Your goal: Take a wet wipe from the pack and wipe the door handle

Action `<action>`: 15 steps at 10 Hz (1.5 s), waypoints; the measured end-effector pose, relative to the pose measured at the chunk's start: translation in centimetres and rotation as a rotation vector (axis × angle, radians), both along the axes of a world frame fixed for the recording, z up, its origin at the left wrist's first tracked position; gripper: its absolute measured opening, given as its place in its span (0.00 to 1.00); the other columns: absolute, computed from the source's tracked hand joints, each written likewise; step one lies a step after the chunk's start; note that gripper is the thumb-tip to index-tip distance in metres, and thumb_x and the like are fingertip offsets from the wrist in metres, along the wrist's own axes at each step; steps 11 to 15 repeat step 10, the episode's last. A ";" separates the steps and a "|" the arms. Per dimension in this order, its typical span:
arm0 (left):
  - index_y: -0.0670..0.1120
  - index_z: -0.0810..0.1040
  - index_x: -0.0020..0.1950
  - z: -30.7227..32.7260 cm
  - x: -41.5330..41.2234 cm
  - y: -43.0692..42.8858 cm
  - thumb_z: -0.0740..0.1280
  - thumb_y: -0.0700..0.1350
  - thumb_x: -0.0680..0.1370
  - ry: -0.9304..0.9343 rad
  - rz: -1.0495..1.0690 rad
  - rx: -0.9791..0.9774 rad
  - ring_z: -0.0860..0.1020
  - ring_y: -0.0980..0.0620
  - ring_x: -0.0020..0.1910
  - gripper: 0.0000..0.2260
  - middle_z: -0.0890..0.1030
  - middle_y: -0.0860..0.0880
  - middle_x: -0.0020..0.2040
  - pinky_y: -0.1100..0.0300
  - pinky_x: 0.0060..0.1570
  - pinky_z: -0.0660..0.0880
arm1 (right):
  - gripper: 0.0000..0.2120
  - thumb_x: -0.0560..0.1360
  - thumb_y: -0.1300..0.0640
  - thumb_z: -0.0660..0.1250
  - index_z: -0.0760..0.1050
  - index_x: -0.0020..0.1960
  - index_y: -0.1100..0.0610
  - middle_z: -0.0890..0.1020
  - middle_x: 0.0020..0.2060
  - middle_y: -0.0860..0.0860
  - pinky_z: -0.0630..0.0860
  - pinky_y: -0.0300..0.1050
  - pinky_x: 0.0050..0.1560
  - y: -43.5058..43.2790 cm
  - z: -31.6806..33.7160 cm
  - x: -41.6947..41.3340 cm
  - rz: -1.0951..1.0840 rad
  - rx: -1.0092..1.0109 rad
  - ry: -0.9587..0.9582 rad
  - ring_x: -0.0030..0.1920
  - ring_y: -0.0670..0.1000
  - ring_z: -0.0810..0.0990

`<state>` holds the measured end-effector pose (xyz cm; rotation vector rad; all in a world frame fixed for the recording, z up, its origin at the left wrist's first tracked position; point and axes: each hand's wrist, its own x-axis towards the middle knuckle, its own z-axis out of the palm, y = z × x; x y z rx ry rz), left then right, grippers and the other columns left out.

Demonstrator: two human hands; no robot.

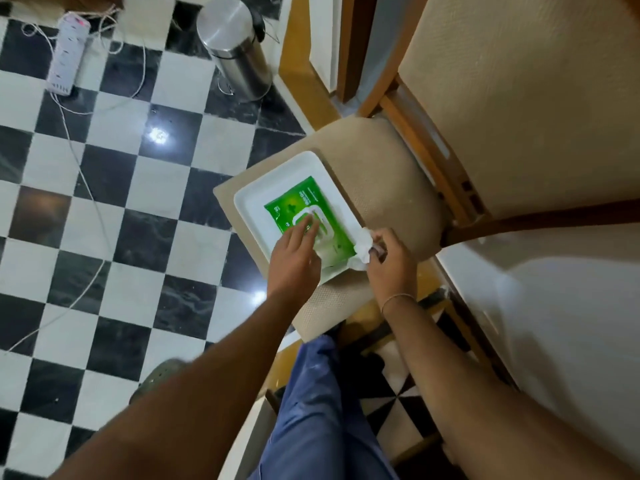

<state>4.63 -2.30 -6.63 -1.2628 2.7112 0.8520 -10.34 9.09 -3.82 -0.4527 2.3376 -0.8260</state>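
Note:
A green pack of wet wipes lies in a white tray on a beige chair seat. My left hand rests over the pack, its fingers spread and its fingertips pressing on the white flap. Just to the right of the pack, my right hand is closed on a crumpled white wet wipe at the tray's near right corner. No door handle is in view.
The beige chair has a wooden frame and a tall padded back at the right. A steel pedal bin and a white power strip with cables stand on the black-and-white tiled floor. A white surface runs along the right.

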 end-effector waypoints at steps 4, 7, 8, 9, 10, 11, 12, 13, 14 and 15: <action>0.51 0.63 0.87 -2.0 0.7 -1.0 0.58 0.49 0.86 -0.314 -0.202 -0.130 0.56 0.48 0.88 0.27 0.58 0.52 0.89 0.41 0.87 0.54 | 0.29 0.80 0.57 0.65 0.69 0.81 0.57 0.69 0.80 0.51 0.71 0.51 0.75 -1.7 -2.7 1.3 0.500 0.215 -0.025 0.79 0.54 0.67; 0.48 0.62 0.87 -2.8 1.3 -1.1 0.60 0.47 0.84 -0.347 -0.150 -0.062 0.54 0.44 0.89 0.30 0.57 0.50 0.89 0.41 0.87 0.53 | 0.32 0.78 0.49 0.66 0.66 0.81 0.54 0.68 0.79 0.51 0.68 0.56 0.70 -1.0 -4.3 1.8 0.683 0.460 0.288 0.72 0.58 0.69; 0.48 0.53 0.89 -2.2 1.6 -0.3 0.55 0.50 0.84 -0.416 -0.173 -0.082 0.47 0.44 0.90 0.33 0.49 0.49 0.90 0.41 0.88 0.47 | 0.30 0.78 0.53 0.66 0.68 0.80 0.53 0.69 0.77 0.53 0.72 0.57 0.71 -0.6 -2.9 1.7 0.624 0.401 0.228 0.72 0.59 0.70; 0.48 0.46 0.90 -0.5 1.9 0.1 0.55 0.49 0.81 -0.393 -0.159 -0.160 0.42 0.42 0.89 0.37 0.43 0.46 0.90 0.39 0.88 0.46 | 0.29 0.79 0.56 0.66 0.70 0.79 0.51 0.68 0.77 0.55 0.77 0.57 0.67 -0.1 -0.4 1.0 0.530 0.308 0.166 0.71 0.60 0.72; 0.48 0.47 0.90 3.9 0.5 2.3 0.59 0.47 0.80 -0.296 -0.191 -0.186 0.42 0.42 0.89 0.39 0.44 0.47 0.90 0.39 0.87 0.43 | 0.30 0.80 0.55 0.66 0.67 0.82 0.49 0.65 0.80 0.54 0.77 0.55 0.68 0.8 3.6 0.7 0.444 0.271 0.152 0.73 0.58 0.72; 0.48 0.47 0.90 3.9 0.5 2.3 0.59 0.47 0.80 -0.296 -0.191 -0.186 0.42 0.42 0.89 0.39 0.44 0.47 0.90 0.39 0.87 0.43 | 0.30 0.80 0.55 0.66 0.67 0.82 0.49 0.65 0.80 0.54 0.77 0.55 0.68 0.8 3.6 0.7 0.444 0.271 0.152 0.73 0.58 0.72; 0.48 0.47 0.90 3.9 0.5 2.3 0.59 0.47 0.80 -0.296 -0.191 -0.186 0.42 0.42 0.89 0.39 0.44 0.47 0.90 0.39 0.87 0.43 | 0.30 0.80 0.55 0.66 0.67 0.82 0.49 0.65 0.80 0.54 0.77 0.55 0.68 0.8 3.6 0.7 0.444 0.271 0.152 0.73 0.58 0.72; 0.48 0.47 0.90 3.9 0.5 2.3 0.59 0.47 0.80 -0.296 -0.191 -0.186 0.42 0.42 0.89 0.39 0.44 0.47 0.90 0.39 0.87 0.43 | 0.30 0.80 0.55 0.66 0.67 0.82 0.49 0.65 0.80 0.54 0.77 0.55 0.68 0.8 3.6 0.7 0.444 0.271 0.152 0.73 0.58 0.72; 0.48 0.47 0.90 3.9 0.5 2.3 0.59 0.47 0.80 -0.296 -0.191 -0.186 0.42 0.42 0.89 0.39 0.44 0.47 0.90 0.39 0.87 0.43 | 0.30 0.80 0.55 0.66 0.67 0.82 0.49 0.65 0.80 0.54 0.77 0.55 0.68 0.8 3.6 0.7 0.444 0.271 0.152 0.73 0.58 0.72; 0.48 0.47 0.90 3.9 0.5 2.3 0.59 0.47 0.80 -0.296 -0.191 -0.186 0.42 0.42 0.89 0.39 0.44 0.47 0.90 0.39 0.87 0.43 | 0.30 0.80 0.55 0.66 0.67 0.82 0.49 0.65 0.80 0.54 0.77 0.55 0.68 0.8 3.6 0.7 0.444 0.271 0.152 0.73 0.58 0.72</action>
